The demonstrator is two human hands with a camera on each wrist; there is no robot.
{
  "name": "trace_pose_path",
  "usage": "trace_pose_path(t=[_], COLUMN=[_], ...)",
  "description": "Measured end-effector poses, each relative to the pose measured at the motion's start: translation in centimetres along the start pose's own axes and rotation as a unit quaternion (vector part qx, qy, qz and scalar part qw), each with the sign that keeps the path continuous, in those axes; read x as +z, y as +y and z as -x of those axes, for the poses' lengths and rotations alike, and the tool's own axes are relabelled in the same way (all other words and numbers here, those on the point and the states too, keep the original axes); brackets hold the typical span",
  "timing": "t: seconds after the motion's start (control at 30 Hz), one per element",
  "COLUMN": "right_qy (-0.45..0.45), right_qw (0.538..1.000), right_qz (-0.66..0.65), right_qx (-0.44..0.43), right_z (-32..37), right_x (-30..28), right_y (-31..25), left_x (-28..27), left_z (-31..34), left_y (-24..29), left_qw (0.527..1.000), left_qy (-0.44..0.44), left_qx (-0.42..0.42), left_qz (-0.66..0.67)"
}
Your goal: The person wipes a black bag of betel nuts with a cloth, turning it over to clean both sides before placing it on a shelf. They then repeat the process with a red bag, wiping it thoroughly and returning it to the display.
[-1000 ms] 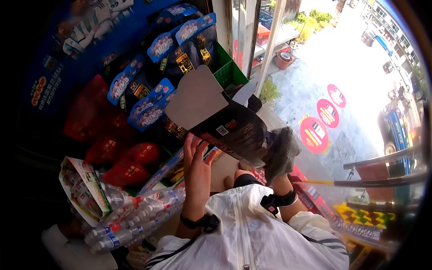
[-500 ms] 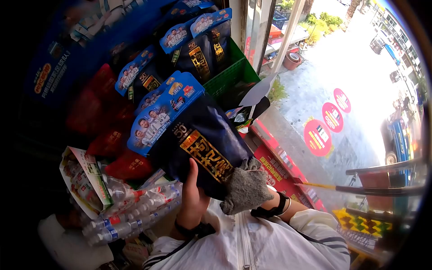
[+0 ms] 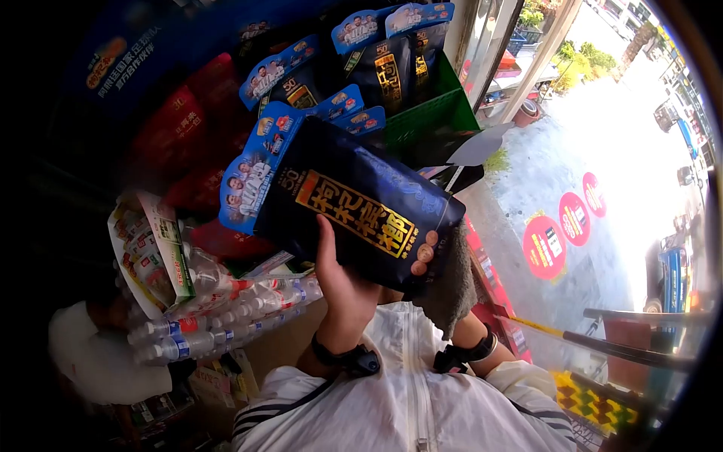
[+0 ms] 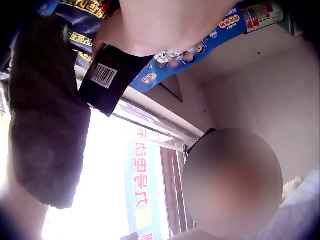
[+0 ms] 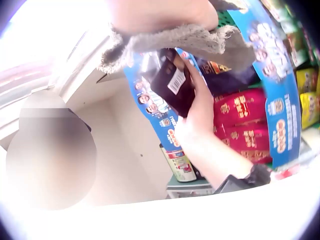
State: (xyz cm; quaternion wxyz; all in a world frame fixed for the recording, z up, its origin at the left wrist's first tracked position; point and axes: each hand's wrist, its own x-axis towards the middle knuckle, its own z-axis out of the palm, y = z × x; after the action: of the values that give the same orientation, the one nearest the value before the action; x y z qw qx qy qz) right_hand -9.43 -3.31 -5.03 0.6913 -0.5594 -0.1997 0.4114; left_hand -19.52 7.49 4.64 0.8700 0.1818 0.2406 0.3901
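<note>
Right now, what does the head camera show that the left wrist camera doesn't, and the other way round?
Only the head view: the gold lettering on the front of the dark blue package, the bottled water packs, the green crate and the red round stickers. Only the left wrist view: the barcode on the package's back and a vertical banner in the window. Both: the package, the left hand gripping it, and the grey cloth beside it.
</note>
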Motion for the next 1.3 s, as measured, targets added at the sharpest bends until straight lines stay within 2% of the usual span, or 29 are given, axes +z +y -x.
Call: trace_pose_path(t=[0.03, 0.07, 0.1, 0.13, 0.23, 0.37, 0.53, 0.6, 0.67, 0.7, 0.73, 0.77, 0.8, 0.83, 0.87, 0.9, 0.93, 0.97, 1.0, 1.03, 1.07, 1.1, 1.13, 1.2, 1.23, 1.3], right_qy=[-0.111, -0.208, -0.166, -0.171, -0.069, -0.013, 0.013, 0.02, -0.012, -0.16, -0.157, -0.024, 0.112, 0.115, -0.026, -0.166, -0.164, -0.041, 0.084, 0.087, 0.01, -0.069, -0.068, -0.081, -0.081, -0.134], right_qw=[0.935, 0.749, 0.803, 0.816, 0.903, 0.943, 0.956, 0.956, 0.923, 0.864, 0.864, 0.976, 0.983, 0.983, 0.966, 0.819, 0.819, 0.909, 0.952, 0.951, 0.995, 0.887, 0.887, 0.931, 0.931, 0.8], right_qz=[-0.336, -0.629, -0.571, -0.551, -0.419, -0.325, -0.283, -0.28, -0.383, -0.478, -0.479, -0.209, 0.083, 0.083, -0.25, -0.549, -0.549, -0.403, -0.236, -0.238, 0.1, 0.424, 0.423, 0.328, 0.328, 0.559], right_qx=[0.003, 0.01, 0.033, -0.031, -0.064, -0.074, -0.078, -0.082, 0.027, 0.012, 0.008, -0.059, -0.118, -0.12, -0.053, 0.018, 0.015, 0.098, 0.177, 0.176, 0.002, -0.171, -0.171, -0.135, -0.135, -0.174], right_z=[0.0, -0.1, 0.6, 0.9, 0.5, -0.5, -1.2, -0.6, 0.4, -0.2, -0.2, 0.0, 0.1, 0.1, 0.1, 0.2, 0.5, 1.0, 1.2, 1.1, 0.7, 0.5, 0.5, 0.6, 0.6, 0.7], right_x=[0.4, 1.0, 0.9, 1.6, 1.0, -0.2, -0.2, 0.6, 2.8, 2.2, 2.4, 2.9, 3.1, 3.0, 3.1, 3.2, 3.6, 4.3, 4.6, 3.9, 2.6, 1.8, 1.6, 1.5, 1.3, 0.3], right_y=[0.3, 0.2, -0.7, -1.9, -2.0, -1.1, -0.4, -1.5, -5.2, -4.7, -4.2, -3.8, -3.6, -4.0, -4.8, -5.7, -6.9, -8.2, -8.7, -7.7, -5.6, -4.0, -3.1, -2.0, -2.6, -4.9], left_x=[0.3, -0.1, -0.6, -0.9, -0.8, -0.4, -0.6, -0.2, 0.8, 0.7, 0.9, 1.1, 1.2, 1.4, 1.6, 1.7, 1.9, 2.0, 2.2, 2.4, 2.7, 3.0, 3.2, 3.4, 3.4, 3.0], left_z=[0.1, 0.0, -0.2, -0.2, 0.4, 0.8, 0.1, -0.1, 0.1, -0.1, -0.2, -0.4, -0.4, -0.5, -0.5, -0.5, -0.5, -0.3, -0.2, -0.2, -0.5, -0.7, -0.9, -1.3, -1.5, -2.1], left_y=[-0.4, -0.5, -0.4, -0.3, -0.6, -0.2, 0.5, 0.4, 0.6, 0.7, 0.7, 0.7, 0.6, 0.5, 0.3, 0.2, 0.2, 0.2, 0.3, 0.3, 0.5, 0.7, 0.9, 1.3, 1.5, 2.1], left_qw=[0.999, 0.999, 0.997, 0.995, 0.994, 0.993, 0.997, 0.998, 0.997, 0.997, 0.998, 0.997, 0.996, 0.996, 0.997, 0.998, 0.998, 0.999, 0.998, 0.998, 0.997, 0.995, 0.995, 0.993, 0.993, 0.995], left_qy=[-0.008, -0.009, -0.004, 0.0, 0.02, 0.022, -0.012, 0.001, -0.003, -0.014, -0.016, -0.024, -0.031, -0.034, -0.026, -0.018, -0.02, -0.008, 0.003, 0.002, 0.01, 0.019, 0.018, 0.022, 0.022, -0.035], left_qx=[-0.022, -0.036, -0.063, -0.09, -0.104, -0.11, -0.055, -0.033, 0.006, 0.004, 0.001, -0.008, -0.017, -0.02, -0.01, 0.001, -0.002, 0.026, 0.054, 0.051, 0.076, 0.102, 0.101, 0.114, 0.114, 0.084], left_qz=[0.039, 0.035, 0.036, 0.038, 0.033, 0.037, 0.056, 0.053, 0.071, 0.07, 0.068, 0.074, 0.08, 0.079, 0.069, 0.059, 0.057, 0.044, 0.032, 0.03, 0.011, -0.009, -0.01, -0.021, -0.022, -0.027])
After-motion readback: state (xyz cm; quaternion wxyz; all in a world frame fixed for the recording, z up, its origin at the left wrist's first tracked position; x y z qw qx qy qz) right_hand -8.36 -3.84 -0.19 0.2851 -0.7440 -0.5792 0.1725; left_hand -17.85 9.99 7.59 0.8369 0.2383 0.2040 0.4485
